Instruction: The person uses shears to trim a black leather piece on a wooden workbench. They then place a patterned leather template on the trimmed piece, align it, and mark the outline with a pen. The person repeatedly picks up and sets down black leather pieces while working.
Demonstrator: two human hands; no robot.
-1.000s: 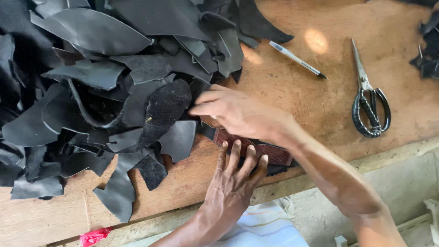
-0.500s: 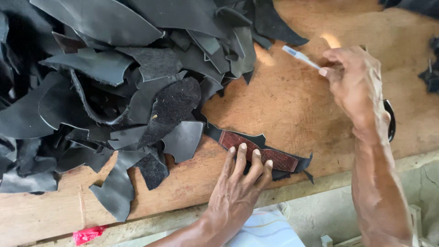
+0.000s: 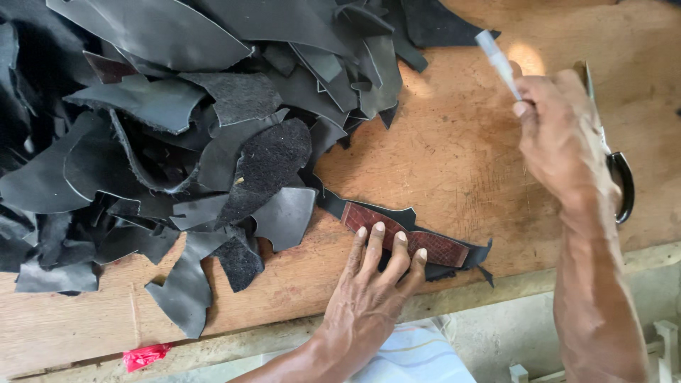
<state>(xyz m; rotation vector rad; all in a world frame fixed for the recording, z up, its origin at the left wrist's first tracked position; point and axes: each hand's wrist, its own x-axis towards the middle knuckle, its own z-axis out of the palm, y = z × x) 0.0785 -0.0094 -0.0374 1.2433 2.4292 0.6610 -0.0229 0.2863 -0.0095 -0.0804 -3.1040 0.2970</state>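
Observation:
My left hand (image 3: 369, 291) lies flat, fingers spread, pressing a reddish-brown textured template (image 3: 440, 245) onto a black leather scrap (image 3: 369, 207) near the table's front edge. My right hand (image 3: 560, 135) is raised over the right side of the wooden table (image 3: 440, 142) and grips a slim silver-white pen (image 3: 496, 60), its tip pointing up and away. The black-handled scissors (image 3: 621, 181) lie just behind that hand, mostly hidden by it.
A big heap of black leather offcuts (image 3: 177, 128) covers the left and back of the table. A small red scrap (image 3: 145, 354) sits on the front edge at the left. Below the edge are a pale cloth (image 3: 418, 358) and concrete.
My right hand left the template, reached right to the pen by the scissors, and has now lifted it off the table. My left hand kept pressing the template.

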